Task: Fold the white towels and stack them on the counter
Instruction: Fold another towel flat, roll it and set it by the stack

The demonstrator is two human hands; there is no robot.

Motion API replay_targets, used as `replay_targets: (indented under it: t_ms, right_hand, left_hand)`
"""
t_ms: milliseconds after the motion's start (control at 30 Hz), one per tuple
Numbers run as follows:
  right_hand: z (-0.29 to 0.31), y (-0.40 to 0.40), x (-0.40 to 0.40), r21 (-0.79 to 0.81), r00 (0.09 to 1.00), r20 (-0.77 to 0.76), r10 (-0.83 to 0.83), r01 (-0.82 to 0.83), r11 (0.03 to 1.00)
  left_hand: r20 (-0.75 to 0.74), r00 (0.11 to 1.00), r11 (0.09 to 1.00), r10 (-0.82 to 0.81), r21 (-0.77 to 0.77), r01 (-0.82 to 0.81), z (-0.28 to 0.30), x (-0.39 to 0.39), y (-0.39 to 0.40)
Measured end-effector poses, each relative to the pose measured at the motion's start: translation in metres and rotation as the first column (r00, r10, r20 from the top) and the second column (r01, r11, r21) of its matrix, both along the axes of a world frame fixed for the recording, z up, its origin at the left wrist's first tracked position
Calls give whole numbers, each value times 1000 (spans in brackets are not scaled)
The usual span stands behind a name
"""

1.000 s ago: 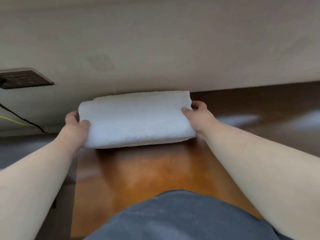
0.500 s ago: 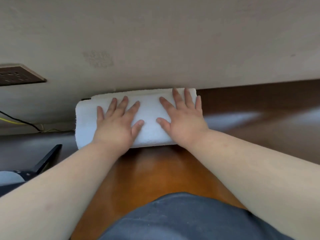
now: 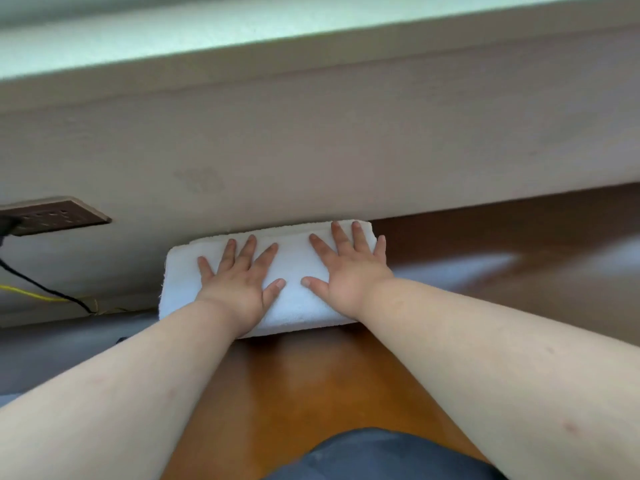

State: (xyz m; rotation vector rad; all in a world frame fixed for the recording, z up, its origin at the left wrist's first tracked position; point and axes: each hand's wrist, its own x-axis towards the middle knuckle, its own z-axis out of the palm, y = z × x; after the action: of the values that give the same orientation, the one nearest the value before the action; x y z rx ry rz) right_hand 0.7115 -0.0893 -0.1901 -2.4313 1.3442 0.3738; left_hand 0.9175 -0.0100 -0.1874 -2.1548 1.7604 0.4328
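one folded white towel (image 3: 294, 271) on the wooden counter (image 3: 311, 382), back edge against the wall (image 3: 311, 150), left end at the counter's left edge. bare counter to the right and front. left hand (image 3: 239, 282) and right hand (image 3: 346, 271) flat on top, fingers spread, gripping nothing.

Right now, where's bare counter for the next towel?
Free: the counter strip between towel and the person, and the stretch right of the right hand. Crowded: the towel sits against the wall, under both palms, left hand included.
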Motion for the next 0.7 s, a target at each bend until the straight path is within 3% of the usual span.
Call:
replay_targets:
  t_ms: [67, 167, 400, 700]
  right_hand:
    - [15, 4, -12, -33, 998, 62, -4, 6, 999]
    - [42, 14, -53, -94, 987, 153, -47, 62, 994]
    - [110, 30, -210, -148, 985, 18, -171, 172, 974]
    - [236, 71, -446, -190, 891, 41, -453, 452, 872]
  left_hand:
    - [18, 999, 999, 37, 9, -37, 11, -10, 2]
    - [21, 999, 994, 36, -102, -33, 30, -38, 16]
    - [-3, 996, 987, -90, -132, 89, 98, -147, 25]
    - [-85, 968, 944, -236, -258, 208, 215, -351, 9]
